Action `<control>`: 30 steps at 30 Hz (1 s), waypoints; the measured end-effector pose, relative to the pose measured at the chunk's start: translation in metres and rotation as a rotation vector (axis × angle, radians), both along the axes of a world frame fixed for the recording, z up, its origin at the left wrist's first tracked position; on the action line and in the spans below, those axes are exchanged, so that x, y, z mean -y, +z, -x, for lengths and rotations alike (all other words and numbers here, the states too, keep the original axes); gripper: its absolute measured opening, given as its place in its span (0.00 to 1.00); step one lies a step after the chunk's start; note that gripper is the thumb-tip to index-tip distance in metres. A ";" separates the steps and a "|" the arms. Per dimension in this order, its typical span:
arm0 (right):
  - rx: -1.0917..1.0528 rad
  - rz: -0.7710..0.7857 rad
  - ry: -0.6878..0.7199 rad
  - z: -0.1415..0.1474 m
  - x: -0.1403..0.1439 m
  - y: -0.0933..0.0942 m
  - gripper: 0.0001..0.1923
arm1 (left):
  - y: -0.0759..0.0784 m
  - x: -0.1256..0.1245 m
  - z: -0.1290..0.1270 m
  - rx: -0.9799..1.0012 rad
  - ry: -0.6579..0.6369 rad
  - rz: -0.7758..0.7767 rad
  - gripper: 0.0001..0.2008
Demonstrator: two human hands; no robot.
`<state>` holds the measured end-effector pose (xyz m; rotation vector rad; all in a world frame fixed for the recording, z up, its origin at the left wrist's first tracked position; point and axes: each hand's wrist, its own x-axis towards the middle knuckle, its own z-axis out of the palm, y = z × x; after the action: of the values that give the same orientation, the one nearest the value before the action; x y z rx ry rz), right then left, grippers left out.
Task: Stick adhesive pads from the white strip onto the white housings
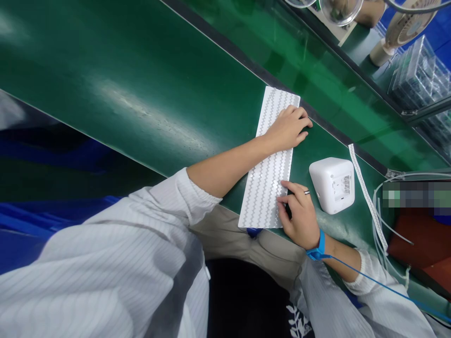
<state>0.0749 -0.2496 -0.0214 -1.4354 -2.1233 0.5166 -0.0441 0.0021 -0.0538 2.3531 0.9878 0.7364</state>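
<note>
A long white sheet [266, 188] with rows of small grey zigzag marks, which looks like a sheet of labels, lies slantwise on the green bench, its near end at the front edge. Across its upper part rests my left hand [289, 127], palm down, fingers apart and reaching past the right edge. My right hand [299, 218] is at the lower right edge of the sheet, thumb and index tips together over the marks, another finger stretched out. Whatever is in that pinch is too small to make out. Right of the hands stands a white rounded device [331, 185] with an open recess.
A narrow white strip [368, 202] and pale tubing [375, 211] lie right of the device. From my blue wrist strap [319, 246] a blue cord runs right. Behind a green-tinted panel [317, 70] are a small fan [405, 30], clear plastic trays [419, 70] and another person's arm [369, 11].
</note>
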 end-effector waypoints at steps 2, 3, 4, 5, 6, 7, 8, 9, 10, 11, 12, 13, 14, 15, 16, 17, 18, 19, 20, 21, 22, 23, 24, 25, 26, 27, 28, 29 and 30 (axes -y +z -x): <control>0.015 0.013 -0.013 0.000 0.001 -0.001 0.07 | 0.000 0.000 0.000 -0.008 0.000 0.004 0.20; 0.021 0.022 -0.022 -0.001 0.001 -0.002 0.06 | 0.000 0.000 0.000 -0.011 0.000 0.003 0.20; 0.023 0.032 -0.030 -0.001 0.002 -0.003 0.06 | 0.000 0.000 0.000 -0.012 -0.001 0.001 0.20; 0.020 0.042 -0.036 -0.001 0.002 -0.003 0.06 | 0.000 0.000 0.000 -0.011 -0.003 -0.002 0.20; 0.013 0.052 -0.039 -0.001 0.002 -0.003 0.05 | 0.000 0.000 0.000 -0.007 -0.003 -0.006 0.20; 0.003 0.060 -0.041 -0.001 0.001 -0.002 0.05 | 0.000 0.000 0.000 -0.002 -0.003 -0.008 0.19; -0.006 0.067 -0.043 -0.002 0.001 -0.002 0.04 | -0.001 0.000 -0.001 0.003 -0.004 -0.010 0.19; -0.013 0.074 -0.044 -0.002 0.000 -0.002 0.04 | -0.001 0.000 -0.001 0.007 -0.004 -0.010 0.19; -0.017 0.082 -0.045 -0.002 0.000 -0.001 0.04 | -0.001 0.000 -0.001 0.009 -0.004 -0.011 0.19; -0.019 0.090 -0.047 -0.002 -0.001 -0.001 0.03 | -0.002 0.000 -0.001 0.010 -0.004 -0.011 0.19; -0.019 0.098 -0.049 -0.002 -0.002 -0.001 0.04 | -0.002 0.000 -0.001 0.009 -0.005 -0.011 0.19; -0.018 0.106 -0.052 -0.002 -0.003 -0.002 0.04 | -0.003 -0.001 -0.001 0.008 -0.005 -0.012 0.19; -0.017 0.111 -0.055 -0.002 -0.004 -0.003 0.04 | -0.003 -0.001 -0.001 0.007 -0.005 -0.013 0.19; -0.018 0.112 -0.056 -0.002 -0.005 -0.004 0.04 | -0.003 -0.001 0.000 0.004 -0.005 -0.015 0.19; -0.022 0.110 -0.055 -0.001 -0.005 -0.005 0.04 | -0.003 -0.001 0.000 0.000 -0.005 -0.018 0.19; -0.031 0.105 -0.051 0.000 -0.005 -0.005 0.04 | -0.002 -0.001 0.001 -0.005 -0.006 -0.022 0.19; -0.047 0.098 -0.047 0.001 -0.005 -0.005 0.04 | -0.001 -0.001 0.002 -0.007 -0.011 -0.027 0.19; -0.070 0.089 -0.041 0.002 -0.004 -0.002 0.04 | 0.001 0.000 0.002 0.000 -0.024 -0.035 0.19; -0.097 0.083 -0.034 0.002 -0.004 0.001 0.05 | 0.004 0.002 0.002 0.019 -0.052 -0.042 0.19; -0.127 0.074 -0.029 0.002 -0.003 0.007 0.05 | 0.008 0.005 0.001 0.048 -0.101 -0.046 0.20; -0.156 0.062 -0.029 0.000 -0.003 0.014 0.05 | 0.012 0.009 0.001 0.085 -0.176 -0.040 0.21; -0.179 0.039 -0.039 -0.004 -0.005 0.023 0.05 | 0.016 0.014 0.000 0.124 -0.268 -0.023 0.22; -0.193 0.002 -0.065 -0.010 -0.007 0.032 0.05 | 0.019 0.020 -0.002 0.156 -0.376 0.010 0.23; -0.200 -0.052 -0.110 -0.017 -0.011 0.040 0.04 | 0.022 0.026 -0.003 0.175 -0.479 0.058 0.25; -0.204 -0.120 -0.171 -0.027 -0.016 0.047 0.03 | 0.024 0.033 -0.003 0.184 -0.556 0.111 0.26; -0.211 -0.199 -0.247 -0.039 -0.023 0.052 0.02 | 0.025 0.039 -0.004 0.178 -0.609 0.161 0.27; -0.227 -0.275 -0.326 -0.051 -0.029 0.054 0.03 | 0.025 0.045 -0.004 0.166 -0.634 0.208 0.28; -0.257 -0.338 -0.401 -0.064 -0.037 0.054 0.04 | 0.024 0.049 -0.004 0.149 -0.653 0.243 0.28; -0.296 -0.383 -0.463 -0.077 -0.043 0.051 0.05 | 0.023 0.052 -0.003 0.141 -0.660 0.262 0.30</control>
<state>0.1520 -0.2065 0.0298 -1.4541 -1.4925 0.1225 -0.0411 -0.0499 -0.0304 2.1577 0.1924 0.4630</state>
